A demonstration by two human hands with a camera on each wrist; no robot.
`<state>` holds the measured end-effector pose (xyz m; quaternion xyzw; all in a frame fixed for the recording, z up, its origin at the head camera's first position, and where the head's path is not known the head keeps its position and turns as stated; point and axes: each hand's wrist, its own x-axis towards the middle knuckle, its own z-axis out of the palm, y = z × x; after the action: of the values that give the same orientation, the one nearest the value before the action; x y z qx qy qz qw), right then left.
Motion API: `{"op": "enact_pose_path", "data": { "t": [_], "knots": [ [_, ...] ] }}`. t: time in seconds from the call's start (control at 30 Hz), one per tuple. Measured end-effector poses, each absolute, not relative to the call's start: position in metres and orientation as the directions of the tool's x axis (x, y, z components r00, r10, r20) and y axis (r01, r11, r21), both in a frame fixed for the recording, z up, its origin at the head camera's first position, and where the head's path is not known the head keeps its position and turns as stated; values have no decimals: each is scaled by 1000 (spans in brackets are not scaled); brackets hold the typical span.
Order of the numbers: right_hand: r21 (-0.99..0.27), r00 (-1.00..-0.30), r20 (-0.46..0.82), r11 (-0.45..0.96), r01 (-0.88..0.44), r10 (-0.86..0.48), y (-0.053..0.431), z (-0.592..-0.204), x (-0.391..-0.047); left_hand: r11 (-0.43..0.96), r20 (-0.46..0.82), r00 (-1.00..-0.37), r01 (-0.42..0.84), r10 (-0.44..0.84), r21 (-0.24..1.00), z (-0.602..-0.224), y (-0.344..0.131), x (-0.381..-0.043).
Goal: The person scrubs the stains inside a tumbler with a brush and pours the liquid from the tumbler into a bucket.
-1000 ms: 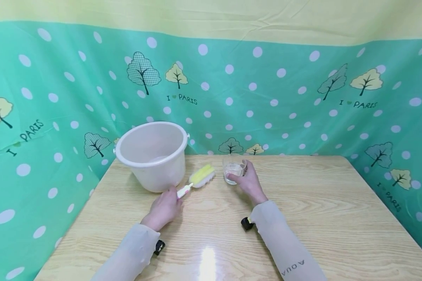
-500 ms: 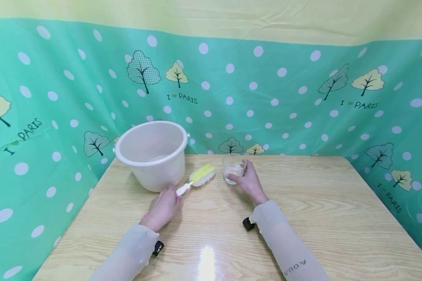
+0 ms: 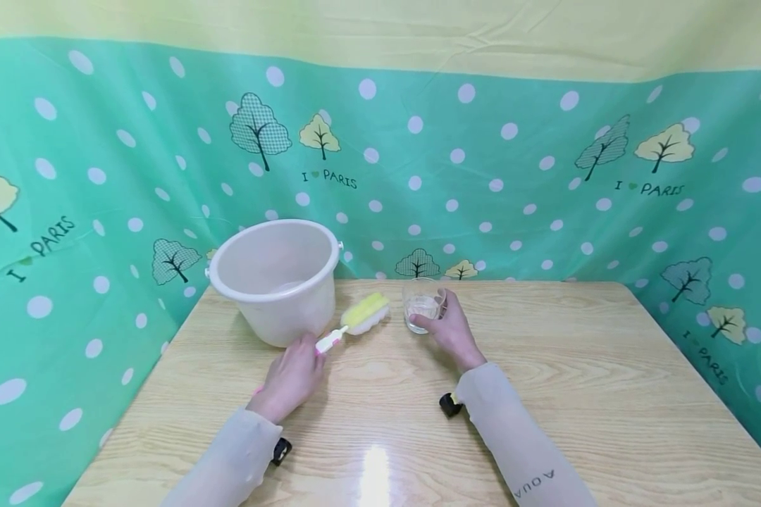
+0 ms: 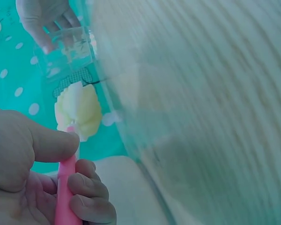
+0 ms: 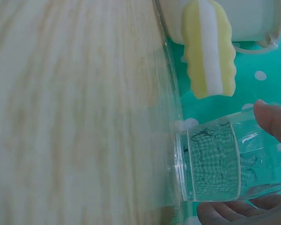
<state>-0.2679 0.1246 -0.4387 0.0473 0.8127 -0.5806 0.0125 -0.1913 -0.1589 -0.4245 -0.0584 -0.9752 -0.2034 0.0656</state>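
My left hand grips the pink-and-white handle of a sponge bottle brush. In the left wrist view the thumb and curled fingers wrap the pink handle. The brush's yellow-and-white sponge head points toward the glass but stays apart from it. My right hand holds a clear drinking glass, thumb on one side and fingers on the other. Upright on the table, the glass seems to hold clear liquid in its lower part. The far fingers are partly hidden behind it.
A white bucket stands at the back left, close beside the brush and left hand. Behind the wooden table hangs a green dotted cloth, near the glass. Bare tabletop stretches to the right of the right arm.
My left hand has drawn back very slightly toward the left, and the sponge head has turned a little about its handle. The right hand and the glass stay where they were.
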Motion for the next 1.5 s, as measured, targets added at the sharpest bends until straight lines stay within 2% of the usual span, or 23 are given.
{"op": "enact_pose_path", "data": {
  "t": [0.73,1.23,1.5],
  "knots": [
    [-949,-996,-77,306,84,34,121,-444,-272,914,233,-964,207,130,348,-396,-165,-169],
    [-944,-996,-70,320,85,60,126,-441,-269,906,307,-934,282,184,315,-375,-160,-166],
    [-949,-996,-65,306,79,54,125,-440,-269,897,282,-937,296,206,328,-366,-157,-166]
  ]
}}
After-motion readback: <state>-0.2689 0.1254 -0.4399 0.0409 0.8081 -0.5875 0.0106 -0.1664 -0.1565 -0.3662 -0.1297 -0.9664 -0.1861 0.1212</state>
